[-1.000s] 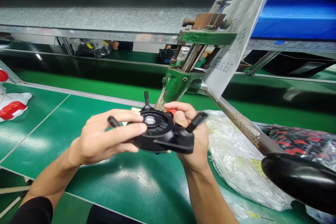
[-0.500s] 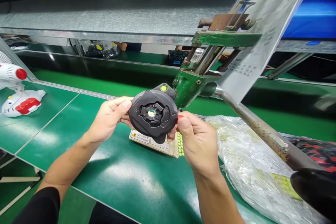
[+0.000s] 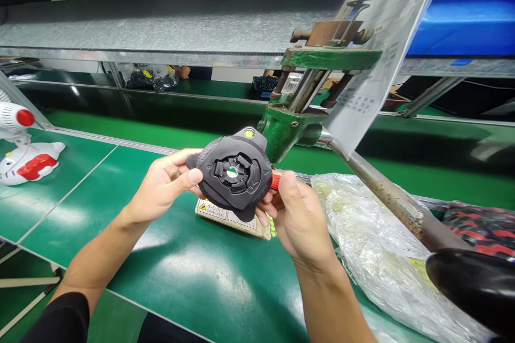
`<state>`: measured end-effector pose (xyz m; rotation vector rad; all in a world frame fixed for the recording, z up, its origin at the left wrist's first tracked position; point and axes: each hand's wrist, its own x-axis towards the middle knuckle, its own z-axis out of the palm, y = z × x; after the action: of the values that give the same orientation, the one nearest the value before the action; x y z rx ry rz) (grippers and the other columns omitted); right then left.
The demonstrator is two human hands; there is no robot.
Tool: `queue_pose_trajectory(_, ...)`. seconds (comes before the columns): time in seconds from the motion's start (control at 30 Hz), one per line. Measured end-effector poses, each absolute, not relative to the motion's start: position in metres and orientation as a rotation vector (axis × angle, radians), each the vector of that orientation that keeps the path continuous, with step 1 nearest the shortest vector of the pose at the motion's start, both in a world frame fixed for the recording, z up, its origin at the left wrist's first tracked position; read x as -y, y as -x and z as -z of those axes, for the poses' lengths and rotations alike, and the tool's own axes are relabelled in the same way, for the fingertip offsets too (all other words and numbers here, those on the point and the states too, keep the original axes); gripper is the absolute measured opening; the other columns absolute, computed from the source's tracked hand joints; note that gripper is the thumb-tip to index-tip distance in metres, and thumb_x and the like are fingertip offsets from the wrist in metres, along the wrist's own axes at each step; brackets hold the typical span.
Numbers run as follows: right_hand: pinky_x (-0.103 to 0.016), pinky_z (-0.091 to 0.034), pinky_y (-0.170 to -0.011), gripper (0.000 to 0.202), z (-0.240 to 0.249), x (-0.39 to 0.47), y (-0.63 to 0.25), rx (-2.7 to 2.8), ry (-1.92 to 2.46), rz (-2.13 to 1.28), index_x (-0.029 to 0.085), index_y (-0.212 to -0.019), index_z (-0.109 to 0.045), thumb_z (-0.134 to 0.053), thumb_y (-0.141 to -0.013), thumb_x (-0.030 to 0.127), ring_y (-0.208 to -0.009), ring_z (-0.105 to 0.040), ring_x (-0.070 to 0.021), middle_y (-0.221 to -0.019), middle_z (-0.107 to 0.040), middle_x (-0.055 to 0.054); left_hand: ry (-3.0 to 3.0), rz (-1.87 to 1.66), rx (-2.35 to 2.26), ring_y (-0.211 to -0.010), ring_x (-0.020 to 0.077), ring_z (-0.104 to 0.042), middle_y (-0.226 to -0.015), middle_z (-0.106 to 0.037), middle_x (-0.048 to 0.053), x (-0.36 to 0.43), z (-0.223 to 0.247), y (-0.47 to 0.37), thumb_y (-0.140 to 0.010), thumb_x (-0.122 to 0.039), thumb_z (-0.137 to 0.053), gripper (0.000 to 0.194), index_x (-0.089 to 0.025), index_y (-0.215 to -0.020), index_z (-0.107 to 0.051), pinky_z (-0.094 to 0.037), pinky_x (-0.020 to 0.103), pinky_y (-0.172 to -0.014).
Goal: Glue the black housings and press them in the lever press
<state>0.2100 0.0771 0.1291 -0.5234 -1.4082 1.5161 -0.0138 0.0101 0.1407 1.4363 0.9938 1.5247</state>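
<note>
A black plastic disc-shaped mount (image 3: pixel 209 177) faces me in mid-air, with a notched rim, rounded lobes and a hole at its centre. A yellow-green bubble level (image 3: pixel 249 133) sits in its upper lobe. My left hand (image 3: pixel 167 182) is closed on the left edge, thumb in front and fingers behind. On the right side, my right hand (image 3: pixel 300 209) is closed around the edge, its thumb against a red tab (image 3: pixel 276 182) that sticks out. Some fingers of both hands are hidden behind the mount.
Behind the mount stands a green hand press (image 3: pixel 281 134) with a long rusty lever (image 3: pixel 382 193) and black knob (image 3: pixel 466 284). Its base bears a hand-injury warning label (image 3: pixel 215 210). Bubble-like clear plastic bags (image 3: pixel 362 236) lie right; a red-white toy-shaped fan (image 3: pixel 36 163) stands left.
The mount has turned slightly, and more of the red tab and a left lobe show. My left thumb has shifted along the rim. The view has swung a little to the right.
</note>
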Motion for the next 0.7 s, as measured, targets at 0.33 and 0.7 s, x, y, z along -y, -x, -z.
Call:
queue_pose_trajectory(0.33, -0.020, -0.043, -0.042, 0.059, -0.1272, -0.0765, -0.2078, 1.435, 0.506, -1.478, 0.018, -0.065, -0.059, -0.072, -0.093, 0.067, -0.047, -0.043, -0.0074, -0.054, -0.041, 0.004, -1.479, -1.550, -0.997, -0.080, 0.0220, -0.080, -0.102, -0.082, 0.010, -0.0110, -0.1403, 0.0148, -0.097, -0.047, -0.078, 0.041, -0.016, -0.123, -0.080, -0.068, 0.030, -0.071)
queue_pose_trajectory(0.7, -0.020, -0.044, -0.047, 0.055, -0.1232, -0.0777, -0.2081, 1.495, 0.474, -1.407, 0.019, -0.067, -0.055, -0.069, -0.099, 0.061, -0.050, -0.049, -0.0080, -0.056, -0.046, 0.004, -1.468, -1.556, -1.057, -0.078, 0.0242, -0.080, -0.096, -0.082, 0.010, -0.0117, -0.1379, 0.0159, -0.095, -0.056, -0.077, 0.050, -0.014, -0.122, -0.079, -0.069, 0.034, -0.069)
